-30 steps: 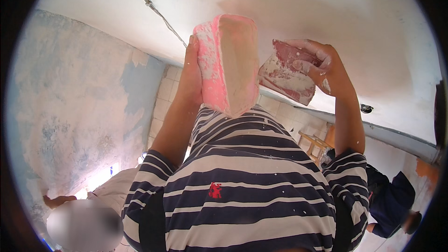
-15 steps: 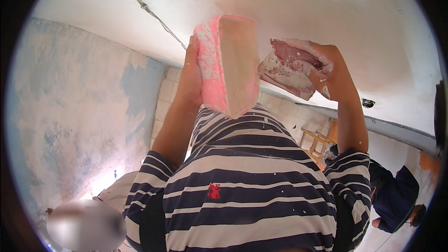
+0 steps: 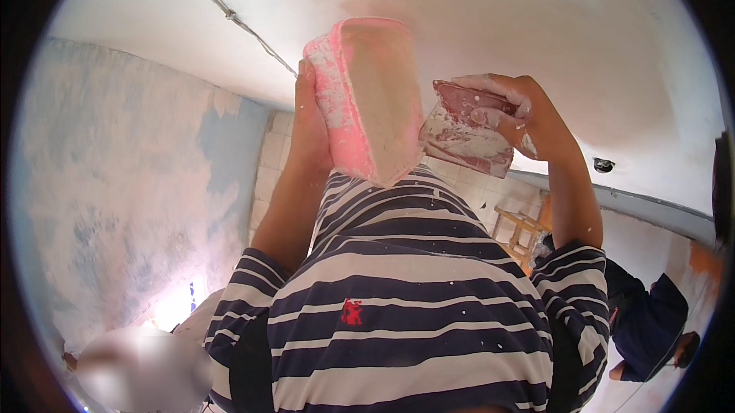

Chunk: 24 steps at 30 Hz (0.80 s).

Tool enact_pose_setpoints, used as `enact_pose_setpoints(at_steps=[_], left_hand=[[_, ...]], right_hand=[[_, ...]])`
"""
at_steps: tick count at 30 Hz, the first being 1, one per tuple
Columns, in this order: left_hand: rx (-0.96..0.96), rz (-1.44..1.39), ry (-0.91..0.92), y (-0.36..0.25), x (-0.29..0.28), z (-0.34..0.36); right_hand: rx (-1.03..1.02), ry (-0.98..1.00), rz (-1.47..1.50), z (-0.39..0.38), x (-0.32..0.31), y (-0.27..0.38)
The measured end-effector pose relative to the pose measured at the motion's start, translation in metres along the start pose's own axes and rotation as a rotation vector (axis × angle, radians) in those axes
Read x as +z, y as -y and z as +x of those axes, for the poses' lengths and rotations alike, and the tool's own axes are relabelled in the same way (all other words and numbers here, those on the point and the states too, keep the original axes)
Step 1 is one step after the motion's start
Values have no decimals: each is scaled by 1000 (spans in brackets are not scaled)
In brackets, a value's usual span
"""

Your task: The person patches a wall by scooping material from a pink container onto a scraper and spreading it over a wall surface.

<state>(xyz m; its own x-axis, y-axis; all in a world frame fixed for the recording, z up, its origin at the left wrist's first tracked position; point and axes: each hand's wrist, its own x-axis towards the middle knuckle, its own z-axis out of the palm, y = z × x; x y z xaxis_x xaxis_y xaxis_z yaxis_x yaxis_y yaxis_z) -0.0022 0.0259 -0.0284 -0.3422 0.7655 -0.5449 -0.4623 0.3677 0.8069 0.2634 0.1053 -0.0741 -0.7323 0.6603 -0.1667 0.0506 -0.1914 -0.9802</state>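
1. Tub (image 3: 348,149): pink, white-smeared, pale inside; long axis near-vertical in view, lower end toward striped shirt (image 3: 413,267).
2. Left hand (image 3: 310,122): clamped on tub's left side.
3. Scraper (image 3: 463,137): reddish-brown, white-caked, right of tub, broad edge downward; right hand (image 3: 519,111) clamped on top.

The bare left forearm (image 3: 287,202) extends toward the far side, wrist nearly straight; the bare left hand (image 3: 310,124) is held upright, one extended digit showing, the others hidden. The bare right forearm (image 3: 574,202) is raised, wrist bent leftward. The white-smeared right hand (image 3: 528,122) is closed in a grip, thumb opposing fingers.
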Motion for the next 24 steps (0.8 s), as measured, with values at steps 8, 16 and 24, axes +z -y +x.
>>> enact_pose_setpoints(at_steps=[8,16,24], left_hand=[[185,-48,-34,117,99,-14],[469,85,-45,138,68,-10],[641,125,33,139,44,1]], right_hand=[[-8,119,165,-52,-115,-96],[-52,-120,254,-70,-105,-60],[-422,-173,-146,-59,-58,-20]])
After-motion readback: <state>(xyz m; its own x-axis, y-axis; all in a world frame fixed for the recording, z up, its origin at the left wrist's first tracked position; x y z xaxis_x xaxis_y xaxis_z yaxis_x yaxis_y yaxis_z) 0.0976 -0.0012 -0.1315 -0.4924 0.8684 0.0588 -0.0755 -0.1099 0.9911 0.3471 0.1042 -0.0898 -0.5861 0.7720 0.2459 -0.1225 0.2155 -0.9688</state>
